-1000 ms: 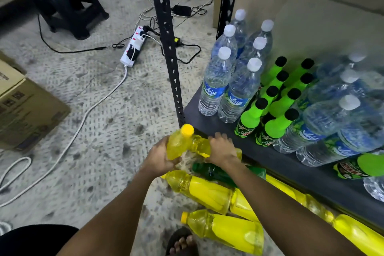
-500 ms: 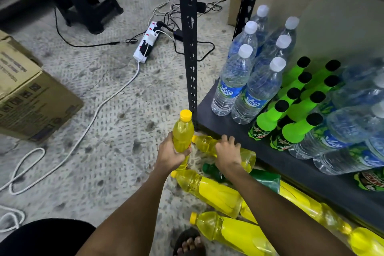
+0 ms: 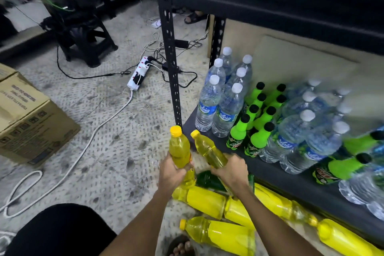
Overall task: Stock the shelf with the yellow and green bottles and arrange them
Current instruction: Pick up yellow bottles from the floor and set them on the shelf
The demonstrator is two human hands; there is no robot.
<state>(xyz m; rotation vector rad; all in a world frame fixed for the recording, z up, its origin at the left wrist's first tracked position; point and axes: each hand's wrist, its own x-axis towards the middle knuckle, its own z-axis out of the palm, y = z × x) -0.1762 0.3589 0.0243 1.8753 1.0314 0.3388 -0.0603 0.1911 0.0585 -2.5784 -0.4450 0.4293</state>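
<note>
"What's down by the person's sandalled foot [image 3: 180, 247]?"

"Stock lying on the floor. The nearest yellow bottle [image 3: 224, 235] is on its side, cap to the left. A second yellow bottle [image 3: 205, 200] lies just beyond it, and more run on under the front edge of the shelf [image 3: 268, 172]. A dark green bottle [image 3: 207, 180] lies among them, right below the hands."

"And the hands?"

"Each is clamped on a bottle of its own. The left hand [image 3: 173, 172] grips the upright yellow bottle [image 3: 179, 147] low on its body, cap up. The right hand [image 3: 230, 172] is wrapped round the lower half of the tilted yellow bottle [image 3: 209, 150], whose cap leans toward the other one. The caps are near; I can't tell whether the bodies touch. Both bottles are held above the floor, just off the shelf's front left corner, beside the black post [image 3: 170, 72]."

"What's on the shelf?"

"Green bottles [image 3: 239, 133] with black caps stand in two rows back from the front edge. Water bottles [image 3: 208, 104] stand at the left end, with more on the right, blurred."

"Farther off?"

"A power strip [image 3: 138, 76] with cables on the floor past the post, a cardboard box [image 3: 35, 122] at the left, and a dark stool [image 3: 89, 41] behind."
</note>
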